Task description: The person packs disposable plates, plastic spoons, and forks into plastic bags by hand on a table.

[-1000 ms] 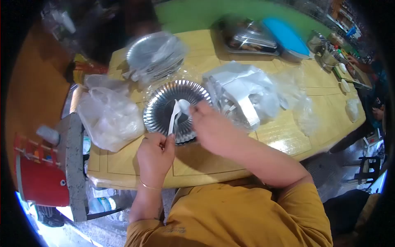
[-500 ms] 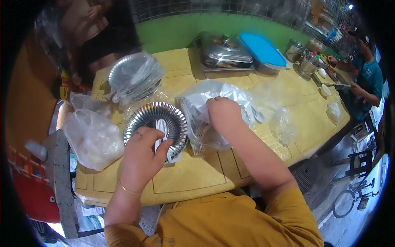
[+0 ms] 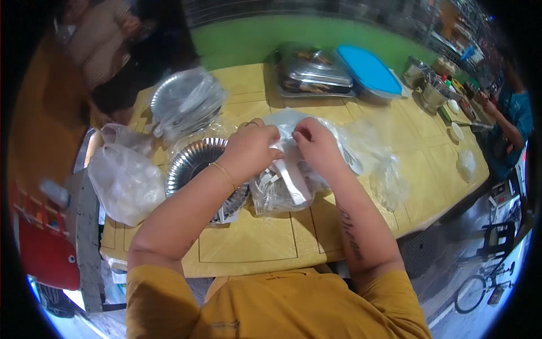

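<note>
A clear plastic bag (image 3: 265,195) with white pieces inside, which look like plastic cutlery, lies before me. My left hand (image 3: 257,148) is closed at the bag's upper left edge, thumb and fingers together. Opposite it, my right hand (image 3: 317,146) pinches the bag's upper part with curled fingers. Between and below both hands a smooth white strip (image 3: 293,183) slants down over the bag; I cannot tell whether it is a separate item. Left of the bag, partly behind my left forearm, lies a silver fluted plate (image 3: 186,164). White spoon-like ends (image 3: 354,161) show right of my right hand.
Plastic-wrapped silver plates (image 3: 183,101) and a white plastic bag (image 3: 127,183) are at left. A lidded tray (image 3: 316,70) and a blue-lidded container (image 3: 370,70) stand at the back. Crumpled clear plastic (image 3: 389,183) lies right. Another person (image 3: 514,113) works at far right; someone stands at upper left.
My left hand has moved from the silver plate rightward to the clear bag. My right hand stays at the bag, its fingers now closer to my left hand. The view has shifted slightly.
</note>
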